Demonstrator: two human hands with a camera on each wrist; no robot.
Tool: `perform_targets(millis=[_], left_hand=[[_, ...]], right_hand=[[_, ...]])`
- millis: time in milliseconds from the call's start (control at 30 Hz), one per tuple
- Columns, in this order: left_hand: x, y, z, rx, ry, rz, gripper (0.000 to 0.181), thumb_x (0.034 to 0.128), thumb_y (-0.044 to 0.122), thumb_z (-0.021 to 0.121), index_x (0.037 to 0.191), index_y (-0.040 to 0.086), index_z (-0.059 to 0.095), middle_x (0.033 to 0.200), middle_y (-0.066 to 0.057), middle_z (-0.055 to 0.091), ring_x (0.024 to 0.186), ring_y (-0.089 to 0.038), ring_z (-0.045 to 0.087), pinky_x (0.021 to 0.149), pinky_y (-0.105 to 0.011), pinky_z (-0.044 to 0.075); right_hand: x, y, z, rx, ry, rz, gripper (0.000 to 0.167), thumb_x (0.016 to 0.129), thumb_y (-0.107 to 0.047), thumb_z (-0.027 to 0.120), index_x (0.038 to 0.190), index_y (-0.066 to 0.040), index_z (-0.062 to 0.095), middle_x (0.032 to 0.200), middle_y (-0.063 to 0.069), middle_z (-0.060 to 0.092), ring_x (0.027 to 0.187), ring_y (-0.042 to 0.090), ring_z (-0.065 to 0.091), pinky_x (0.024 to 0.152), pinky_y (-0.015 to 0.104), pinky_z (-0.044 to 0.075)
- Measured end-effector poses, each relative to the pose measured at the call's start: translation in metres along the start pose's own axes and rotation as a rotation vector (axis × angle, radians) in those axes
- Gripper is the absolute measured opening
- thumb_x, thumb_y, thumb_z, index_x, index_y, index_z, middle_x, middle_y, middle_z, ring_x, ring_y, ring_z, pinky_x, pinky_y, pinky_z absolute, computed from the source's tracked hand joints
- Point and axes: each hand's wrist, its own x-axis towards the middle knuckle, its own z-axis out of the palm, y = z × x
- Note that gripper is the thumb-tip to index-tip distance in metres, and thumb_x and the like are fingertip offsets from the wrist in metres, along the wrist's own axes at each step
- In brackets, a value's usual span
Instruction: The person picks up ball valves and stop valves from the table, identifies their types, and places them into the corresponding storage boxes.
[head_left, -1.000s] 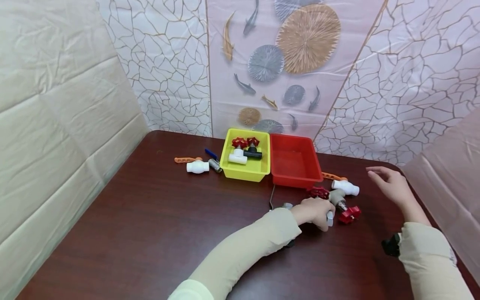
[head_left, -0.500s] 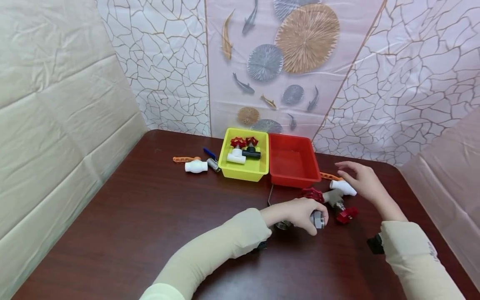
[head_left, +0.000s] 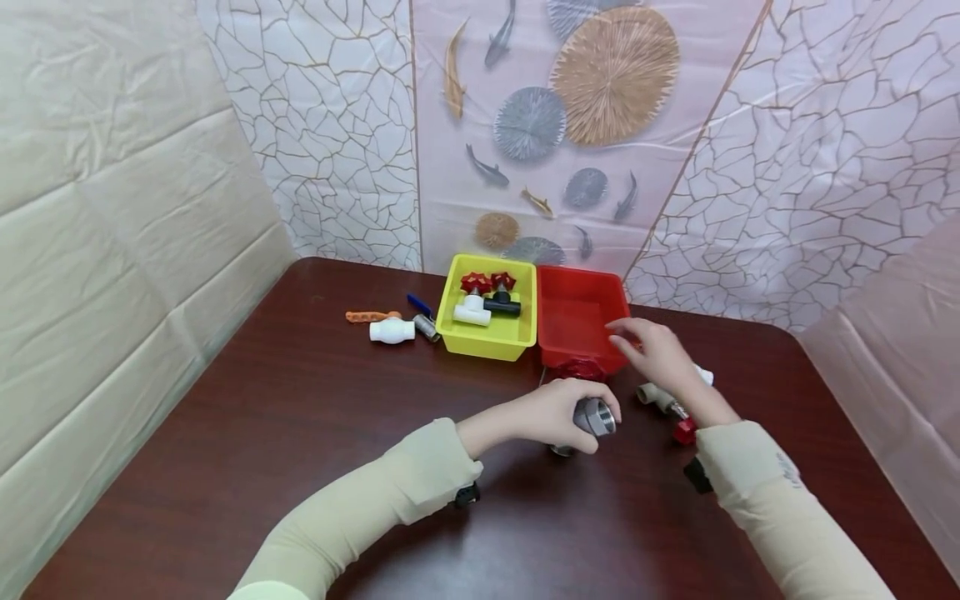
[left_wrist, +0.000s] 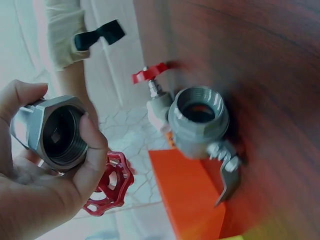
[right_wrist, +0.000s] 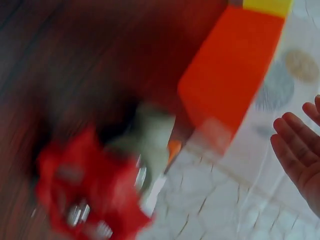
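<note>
My left hand (head_left: 551, 414) grips a metal gate valve (head_left: 595, 417) raised above the table, its hexagonal threaded end facing right. The valve's red handwheel (left_wrist: 112, 185) shows below the fingers in the left wrist view. Under that hand stands a steel ball valve (left_wrist: 197, 120) with a metal lever, mostly hidden in the head view. My right hand (head_left: 660, 358) holds nothing, fingers loosely bent, in front of the red bin's right corner. Below it lies a grey-green valve (head_left: 656, 397) with a red handwheel, blurred in the right wrist view.
A yellow bin (head_left: 483, 347) holds a white valve (head_left: 472, 311) and a black valve (head_left: 504, 305). Beside it stands a red bin (head_left: 573, 333). Left of them lie a white ball valve (head_left: 392, 331) with an orange handle and a metal valve (head_left: 427, 327) with a blue handle.
My left hand has lifted the gate valve off the table and carried it left, turning its threaded end into view. My right hand has moved left toward the red bin.
</note>
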Motion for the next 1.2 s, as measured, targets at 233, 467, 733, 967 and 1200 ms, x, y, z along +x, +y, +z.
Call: perform_targets(millis=[233, 467, 733, 967, 1200], left_hand=[[-0.021, 0.003, -0.019, -0.04, 0.029, -0.029, 0.034, 0.0788, 0.005, 0.069, 0.11, 0.014, 0.059, 0.107, -0.003, 0.06, 0.09, -0.007, 0.053, 0.075, -0.016, 0.049], [-0.041, -0.005, -0.034, -0.045, 0.09, -0.092, 0.036, 0.0776, 0.007, 0.07, 0.111, 0.015, 0.061, 0.11, -0.002, 0.059, 0.095, -0.012, 0.052, 0.076, -0.019, 0.049], [-0.06, -0.019, -0.049, -0.024, 0.217, -0.142, 0.035, 0.0766, 0.005, 0.069, 0.11, 0.01, 0.061, 0.104, -0.005, 0.061, 0.088, -0.015, 0.055, 0.074, -0.022, 0.048], [-0.065, -0.026, -0.065, 0.038, 0.268, -0.158, 0.036, 0.0751, 0.005, 0.069, 0.11, 0.009, 0.062, 0.104, -0.006, 0.062, 0.086, -0.015, 0.055, 0.073, -0.021, 0.047], [-0.062, -0.033, -0.079, 0.106, 0.286, -0.176, 0.035, 0.075, 0.006, 0.07, 0.109, 0.009, 0.061, 0.103, -0.005, 0.062, 0.089, -0.016, 0.054, 0.075, -0.022, 0.047]], right_hand=[[0.026, -0.021, 0.025, -0.027, -0.056, -0.073, 0.038, 0.09, -0.008, 0.06, 0.128, 0.0, 0.056, 0.124, 0.022, 0.06, 0.11, 0.036, 0.06, 0.091, 0.051, 0.048], [0.042, -0.025, 0.04, -0.066, -0.245, -0.065, 0.053, 0.09, -0.013, 0.062, 0.138, 0.001, 0.045, 0.137, 0.024, 0.049, 0.124, 0.039, 0.049, 0.1, 0.051, 0.042], [0.048, -0.028, 0.055, -0.021, -0.276, -0.038, 0.049, 0.088, -0.011, 0.064, 0.134, -0.001, 0.051, 0.125, 0.021, 0.06, 0.109, 0.034, 0.061, 0.094, 0.048, 0.048], [0.052, -0.027, 0.062, -0.012, -0.304, -0.037, 0.052, 0.088, -0.018, 0.065, 0.135, -0.002, 0.049, 0.128, 0.019, 0.058, 0.112, 0.033, 0.059, 0.098, 0.048, 0.046], [0.057, -0.032, 0.063, -0.028, -0.31, -0.067, 0.052, 0.087, -0.018, 0.066, 0.135, -0.003, 0.05, 0.135, 0.019, 0.053, 0.122, 0.034, 0.052, 0.102, 0.049, 0.042]])
